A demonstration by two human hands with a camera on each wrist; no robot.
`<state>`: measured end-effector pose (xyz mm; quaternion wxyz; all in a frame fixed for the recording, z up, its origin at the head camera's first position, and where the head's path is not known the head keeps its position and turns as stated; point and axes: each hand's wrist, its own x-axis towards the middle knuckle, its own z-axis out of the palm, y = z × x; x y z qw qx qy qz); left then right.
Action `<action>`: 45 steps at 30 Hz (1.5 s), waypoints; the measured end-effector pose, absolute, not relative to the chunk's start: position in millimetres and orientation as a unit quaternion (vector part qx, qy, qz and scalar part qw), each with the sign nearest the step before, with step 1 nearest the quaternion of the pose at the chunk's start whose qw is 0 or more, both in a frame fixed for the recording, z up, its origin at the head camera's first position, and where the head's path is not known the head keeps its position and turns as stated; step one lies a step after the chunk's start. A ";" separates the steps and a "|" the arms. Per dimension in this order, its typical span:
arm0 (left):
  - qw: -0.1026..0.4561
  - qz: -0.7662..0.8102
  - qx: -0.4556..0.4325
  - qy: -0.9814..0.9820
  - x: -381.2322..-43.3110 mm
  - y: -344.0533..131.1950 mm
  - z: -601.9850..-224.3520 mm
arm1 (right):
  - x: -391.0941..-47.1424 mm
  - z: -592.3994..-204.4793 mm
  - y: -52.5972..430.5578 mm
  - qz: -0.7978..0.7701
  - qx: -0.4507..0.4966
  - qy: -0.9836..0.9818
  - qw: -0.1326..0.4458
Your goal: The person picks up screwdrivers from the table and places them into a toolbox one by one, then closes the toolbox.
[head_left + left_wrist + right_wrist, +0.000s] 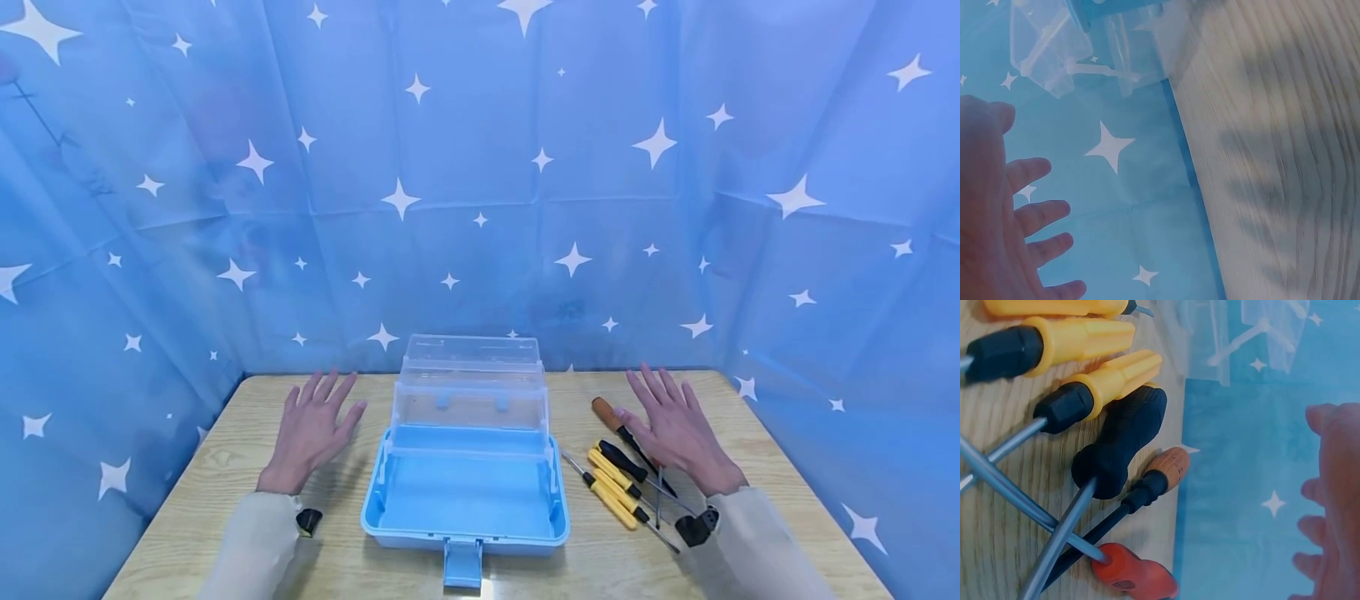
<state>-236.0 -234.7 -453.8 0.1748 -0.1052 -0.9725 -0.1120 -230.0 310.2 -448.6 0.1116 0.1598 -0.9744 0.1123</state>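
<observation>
My left hand (311,433) is held over the left part of the table, fingers spread and straight, holding nothing. Between my hands stands a light-blue plastic toolbox (465,492), with its clear tiered top (471,408) raised at the back and its latch (462,562) hanging down in front. My right hand (678,437), also spread and without anything in it, is above a loose pile of screwdrivers. Among them are yellow-handled screwdrivers (615,504), a black-handled one (622,461) and a brown-handled one (606,412). A red-handled screwdriver (1129,572) shows in the right wrist view; the right hand mostly covers it from above.
The wood-grain table (225,467) carries the box and tools. A blue curtain (480,150) with white stars hangs along its back and sides. Several screwdriver shafts cross each other to the right of the toolbox.
</observation>
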 end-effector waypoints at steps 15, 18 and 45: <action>0.172 -0.181 -0.108 -0.962 -243.4 -227.1 -454.9 | -232.8 -456.9 321.9 0.152 0.141 -0.974 0.087; 0.171 -0.194 -0.106 -0.960 -245.4 -226.9 -456.6 | -232.5 -456.5 324.8 0.155 0.140 -0.974 0.084; 0.078 -0.327 -0.082 -0.938 -255.3 -211.2 -459.4 | -238.8 -470.1 346.2 0.235 0.086 -0.967 0.043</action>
